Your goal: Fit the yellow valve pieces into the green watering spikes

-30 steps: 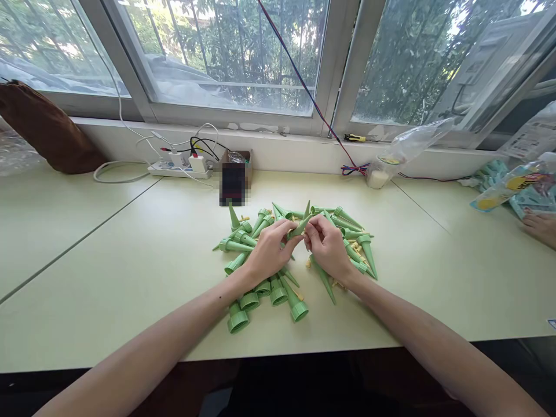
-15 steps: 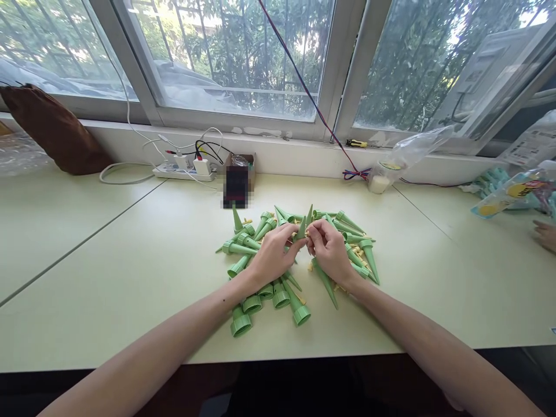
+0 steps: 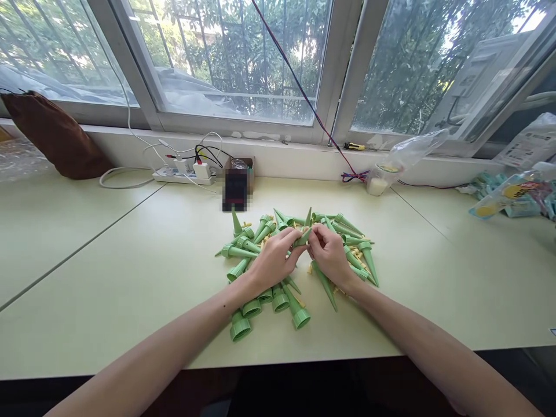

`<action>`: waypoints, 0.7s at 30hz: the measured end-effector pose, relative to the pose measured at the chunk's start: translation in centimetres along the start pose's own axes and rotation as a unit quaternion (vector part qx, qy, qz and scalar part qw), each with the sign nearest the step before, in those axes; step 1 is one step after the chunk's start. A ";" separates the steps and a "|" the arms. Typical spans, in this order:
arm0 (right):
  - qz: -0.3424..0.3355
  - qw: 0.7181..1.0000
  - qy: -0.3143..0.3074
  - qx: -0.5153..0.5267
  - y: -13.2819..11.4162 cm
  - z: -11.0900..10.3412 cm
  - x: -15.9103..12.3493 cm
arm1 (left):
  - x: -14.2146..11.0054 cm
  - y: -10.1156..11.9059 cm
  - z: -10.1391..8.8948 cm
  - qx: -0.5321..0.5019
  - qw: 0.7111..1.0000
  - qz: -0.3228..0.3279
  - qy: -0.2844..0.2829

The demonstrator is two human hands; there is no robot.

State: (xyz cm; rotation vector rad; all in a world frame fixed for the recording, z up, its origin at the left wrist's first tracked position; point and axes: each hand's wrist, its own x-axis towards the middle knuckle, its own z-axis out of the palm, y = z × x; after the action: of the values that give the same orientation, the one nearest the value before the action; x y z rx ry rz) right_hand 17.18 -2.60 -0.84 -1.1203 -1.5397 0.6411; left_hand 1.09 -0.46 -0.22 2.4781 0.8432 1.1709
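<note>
My left hand [image 3: 278, 252] is closed round a green plastic plant-watering spike [image 3: 303, 237], whose tip leans right toward my other hand. Beside that tip my right hand [image 3: 329, 252] is closed in a pinch; what sits between its fingertips is too small and hidden to make out. Around and beneath both hands lies a pile of similar green spikes, one spike [image 3: 324, 285] just below my right hand and another spike [image 3: 299, 313] nearer the front. Small yellow plastic pieces [image 3: 358, 253] are scattered among them.
Behind the pile stand a small box [image 3: 247, 174] with a blurred dark object before it and a power strip [image 3: 182, 175] with cables. A brown bag [image 3: 56, 136] leans at the left. A clear plastic bag [image 3: 406, 156] and several packets [image 3: 508, 194] lie toward the right.
The spike in my left hand has tipped from nearly upright to leaning right. My hands stay close together. Another person's hand at the right edge has gone out of view.
</note>
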 end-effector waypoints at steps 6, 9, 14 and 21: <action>-0.008 1.000 -0.018 -0.001 -0.3 -0.2 0.1 | 0.1 0.1 -0.2 0.016 1.000 -0.003 0.003; -0.019 0.999 -0.031 0.019 -0.4 -0.3 0.2 | 0.2 0.0 -0.4 0.017 1.000 -0.001 0.015; -0.022 0.999 -0.033 0.025 -0.2 -0.3 0.2 | 0.3 -0.1 -0.4 0.005 1.000 -0.011 0.013; -0.024 0.999 -0.010 -0.022 -0.2 -0.3 0.3 | 0.1 -0.2 -0.2 -0.001 1.000 0.010 0.006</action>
State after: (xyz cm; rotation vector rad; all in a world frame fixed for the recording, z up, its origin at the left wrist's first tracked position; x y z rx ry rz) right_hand 17.39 -2.49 -0.44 -1.1093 -1.5990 0.5897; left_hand 0.86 -0.25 -0.12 2.4847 0.8226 1.1948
